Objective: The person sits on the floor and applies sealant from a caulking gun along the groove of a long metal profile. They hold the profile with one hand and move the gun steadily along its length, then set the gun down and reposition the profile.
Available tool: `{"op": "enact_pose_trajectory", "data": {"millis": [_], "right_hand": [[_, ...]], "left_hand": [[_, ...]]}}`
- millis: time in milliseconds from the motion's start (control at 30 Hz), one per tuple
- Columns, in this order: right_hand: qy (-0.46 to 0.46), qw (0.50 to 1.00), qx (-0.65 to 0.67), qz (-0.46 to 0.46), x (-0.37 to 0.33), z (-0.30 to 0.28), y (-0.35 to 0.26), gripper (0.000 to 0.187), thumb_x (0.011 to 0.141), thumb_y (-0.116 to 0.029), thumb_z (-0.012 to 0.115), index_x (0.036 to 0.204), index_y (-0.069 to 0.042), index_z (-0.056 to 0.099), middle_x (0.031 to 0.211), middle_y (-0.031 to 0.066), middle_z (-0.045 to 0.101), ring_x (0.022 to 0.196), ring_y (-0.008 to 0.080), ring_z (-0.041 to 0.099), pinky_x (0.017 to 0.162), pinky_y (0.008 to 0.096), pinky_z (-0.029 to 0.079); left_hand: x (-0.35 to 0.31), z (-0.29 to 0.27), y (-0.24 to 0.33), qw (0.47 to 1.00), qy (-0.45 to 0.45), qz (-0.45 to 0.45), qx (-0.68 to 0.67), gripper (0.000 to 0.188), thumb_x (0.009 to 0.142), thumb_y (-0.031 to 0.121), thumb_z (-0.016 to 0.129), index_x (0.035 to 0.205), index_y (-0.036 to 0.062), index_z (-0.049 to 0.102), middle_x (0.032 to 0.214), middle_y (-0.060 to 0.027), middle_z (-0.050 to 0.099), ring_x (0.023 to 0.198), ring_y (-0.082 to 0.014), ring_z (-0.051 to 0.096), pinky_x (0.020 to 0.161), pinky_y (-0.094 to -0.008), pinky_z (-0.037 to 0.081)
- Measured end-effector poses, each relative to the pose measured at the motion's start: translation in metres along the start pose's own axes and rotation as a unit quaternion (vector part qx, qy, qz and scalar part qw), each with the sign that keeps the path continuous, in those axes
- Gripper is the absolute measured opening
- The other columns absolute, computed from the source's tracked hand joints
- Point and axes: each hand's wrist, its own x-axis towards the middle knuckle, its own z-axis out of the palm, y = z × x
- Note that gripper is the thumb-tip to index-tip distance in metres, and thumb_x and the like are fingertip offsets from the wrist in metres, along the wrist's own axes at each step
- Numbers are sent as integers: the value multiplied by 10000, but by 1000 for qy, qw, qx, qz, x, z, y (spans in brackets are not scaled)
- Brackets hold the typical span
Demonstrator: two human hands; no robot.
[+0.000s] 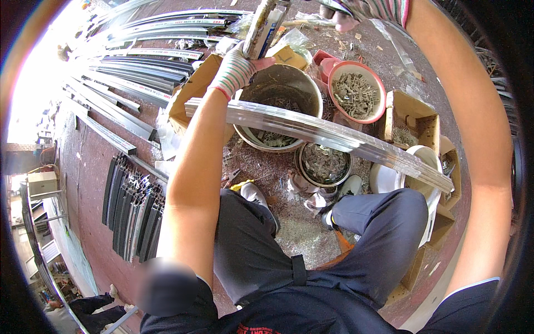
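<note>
My left hand [240, 68], in a striped knit glove, is wrapped round the lower end of a dirty metal tube with a white and blue label [267, 29], which looks like a caulking gun. The tube's upper end runs out of view. At the top edge my right hand [372, 9], in a matching glove, is partly cut off. Its fingers curl near a dark part I cannot make out. Below both hands, a bundle of long silver metal strips [317, 131] lies slantwise above the containers, touching neither hand.
Around my feet stand a large bucket [318, 100], a red-rimmed basin [384, 99] of small metal pieces, a smaller pot [325, 183] and cardboard boxes [389, 114]. Dark metal profiles [133, 209] lie in stacks on the left. Pliers [231, 177] rest on the littered floor. Another person's legs [92, 306] show lower left.
</note>
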Motion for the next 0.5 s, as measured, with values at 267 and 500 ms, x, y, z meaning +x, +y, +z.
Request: {"op": "enact_pose_trajectory", "data": {"millis": [267,500], "right_hand": [[47,997,-37,39,-8,-6,-4,215,1062,-249,561,1031,-82,692,823,29,694,681,119,634,554,286,531],[-97,982,-30,159,-20,-3,-19,206,1015,-284,634,1027,-101,728,792,-7,711,598,101,632,496,270,515]], "left_hand": [[-2,9,8,999,-3,-46,26,677,738,293,959,1286,39,653,1125,-35,737,979,-150,644,902,-330,524],[-1,16,3,1000,-11,3,-21,639,764,242,944,1292,34,651,1120,-25,733,983,-144,637,915,-324,524]]}}
